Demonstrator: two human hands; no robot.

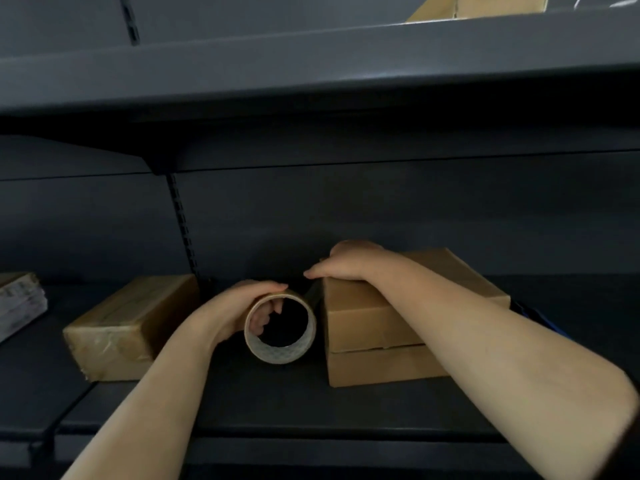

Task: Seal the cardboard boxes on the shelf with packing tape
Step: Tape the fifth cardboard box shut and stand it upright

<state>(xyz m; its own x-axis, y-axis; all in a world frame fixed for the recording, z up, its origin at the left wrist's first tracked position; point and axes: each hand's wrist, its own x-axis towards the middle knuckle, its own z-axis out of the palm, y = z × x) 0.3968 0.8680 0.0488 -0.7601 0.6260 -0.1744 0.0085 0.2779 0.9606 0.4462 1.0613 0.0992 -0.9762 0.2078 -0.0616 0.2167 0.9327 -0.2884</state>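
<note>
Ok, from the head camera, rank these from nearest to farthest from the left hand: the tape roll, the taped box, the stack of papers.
1. Tape roll: held in the left hand, fingers through its core.
2. Taped box: on the shelf just left of that hand.
3. Stack of papers: at the far left edge of the shelf.

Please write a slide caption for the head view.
Left hand holds tape roll; right hand presses box.

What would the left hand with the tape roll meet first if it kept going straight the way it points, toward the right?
Probably the upper cardboard box: the left hand holds the tape roll just beside its left face, under the right hand. Depth between roll and box is unclear.
</note>
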